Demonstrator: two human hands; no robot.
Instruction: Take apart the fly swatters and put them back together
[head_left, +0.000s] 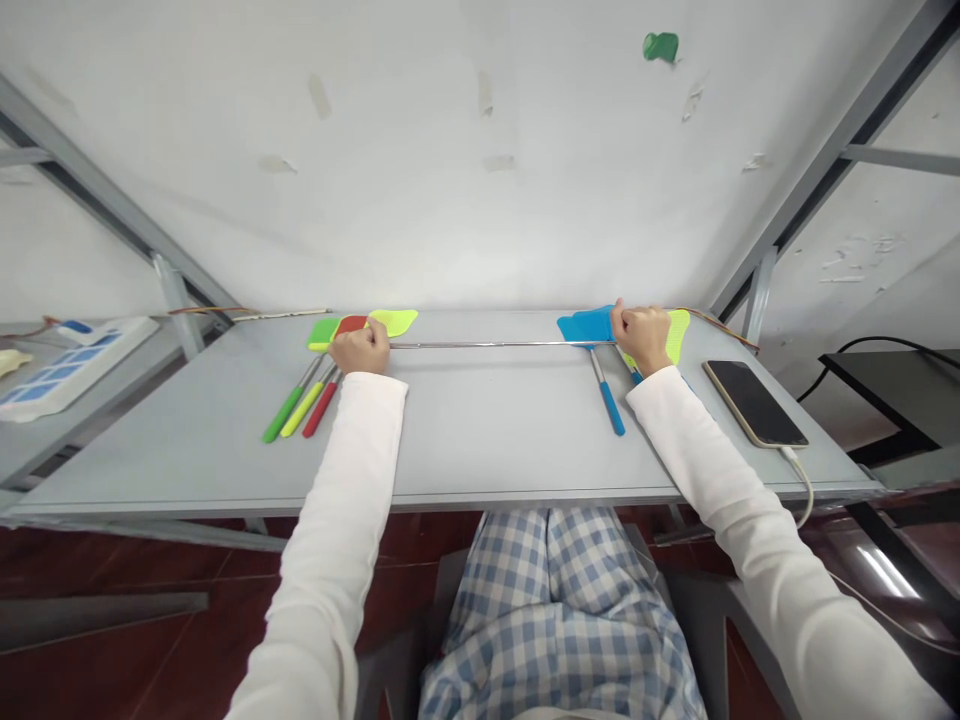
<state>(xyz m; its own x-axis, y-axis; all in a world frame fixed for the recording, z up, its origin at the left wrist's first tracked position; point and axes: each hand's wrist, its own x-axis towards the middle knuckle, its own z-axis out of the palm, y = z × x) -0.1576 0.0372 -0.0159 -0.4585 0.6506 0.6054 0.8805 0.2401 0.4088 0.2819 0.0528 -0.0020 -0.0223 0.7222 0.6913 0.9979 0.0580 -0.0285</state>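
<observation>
A thin metal telescopic rod of a fly swatter [502, 344] stretches level between my two hands, above the back of the grey table. My left hand [361, 348] is closed round its left end, and my right hand [642, 335] grips the right end. Beside my left hand lie fly swatters with a green head [323, 331], a red head [350, 324] and a yellow head [395, 322]; green, yellow and red handles point toward me. Around my right hand are a blue head [586, 325], a yellow head [677, 336] and a blue handle [610, 408]. The hands hide the held swatter's ends.
A phone [754, 403] with a white charging cable [802, 480] lies at the table's right. A white power strip [79, 365] rests on the surface at far left. Behind the table [487, 440] stands a white wall [480, 200], with metal frame bars at both sides.
</observation>
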